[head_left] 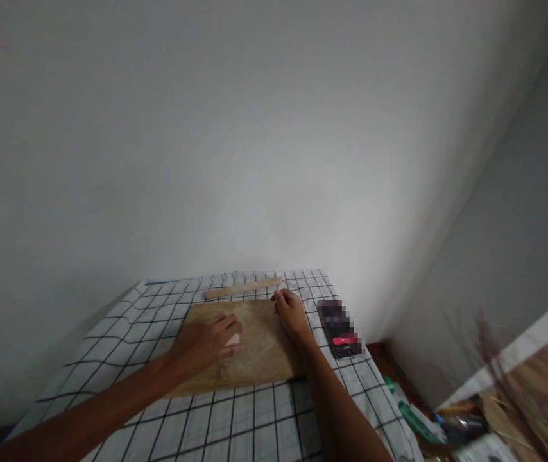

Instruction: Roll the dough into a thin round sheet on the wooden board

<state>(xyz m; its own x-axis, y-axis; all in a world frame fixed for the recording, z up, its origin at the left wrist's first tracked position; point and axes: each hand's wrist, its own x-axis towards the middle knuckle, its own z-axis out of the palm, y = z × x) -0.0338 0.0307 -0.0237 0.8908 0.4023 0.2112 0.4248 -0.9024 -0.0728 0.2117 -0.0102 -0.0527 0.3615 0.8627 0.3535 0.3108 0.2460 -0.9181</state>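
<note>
A light wooden board [259, 359], dusted with what looks like flour, lies on the table. My left hand [211, 340] is over its left half, with fingers curled down around a small pale lump of dough [233, 339]. Part of the dough shows between thumb and fingers. My right hand [289, 309] is at the board's far right corner, closed in a loose fist, and nothing shows in it. Beyond the board lies a thin wooden rolling pin [242, 289], apart from both hands.
A white tablecloth [235, 423] with a black grid covers the table. To the right of my right forearm lies a phone [339, 330], partly pixelated. A grey-white wall [255, 160] stands behind. Green and white packaging [418, 417] and other clutter sit lower right, past the table edge.
</note>
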